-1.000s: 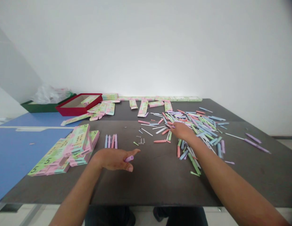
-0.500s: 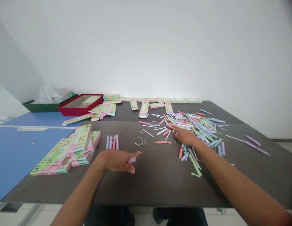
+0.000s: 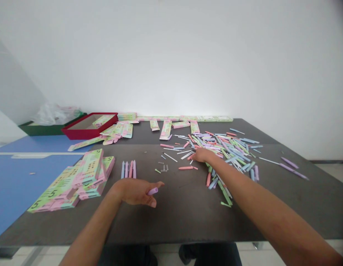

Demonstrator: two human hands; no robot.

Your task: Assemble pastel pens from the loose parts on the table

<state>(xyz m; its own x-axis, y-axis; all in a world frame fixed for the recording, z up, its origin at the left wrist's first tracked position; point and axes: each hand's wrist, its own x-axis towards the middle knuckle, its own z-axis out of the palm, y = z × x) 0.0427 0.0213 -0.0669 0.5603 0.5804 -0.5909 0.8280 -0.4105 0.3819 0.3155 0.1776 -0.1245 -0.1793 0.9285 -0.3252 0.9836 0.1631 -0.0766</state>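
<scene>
My left hand [image 3: 136, 191] is closed around a light purple pen barrel [image 3: 153, 191], whose end sticks out between thumb and fingers. Just beyond it, several assembled-looking pens [image 3: 128, 170] in blue, purple and pink lie side by side. My right hand [image 3: 203, 155] reaches to the left edge of a heap of pastel pen parts [image 3: 232, 149]. Its fingers are drawn together by the white refills [image 3: 187, 154]; what they hold, if anything, is hidden. A coral barrel [image 3: 185, 168] lies nearer me.
Printed pen boxes [image 3: 89, 168] are stacked at left, with more flat boxes [image 3: 165, 129] at the back. A red tray [image 3: 91, 129] and a green tray [image 3: 41, 129] with a plastic bag [image 3: 56, 113] stand back left. Small clear pieces [image 3: 164, 169] lie mid-table.
My right hand has moved left across the heap edge toward the white refills. My left hand keeps hold of the purple barrel. The whole view has shifted slightly.
</scene>
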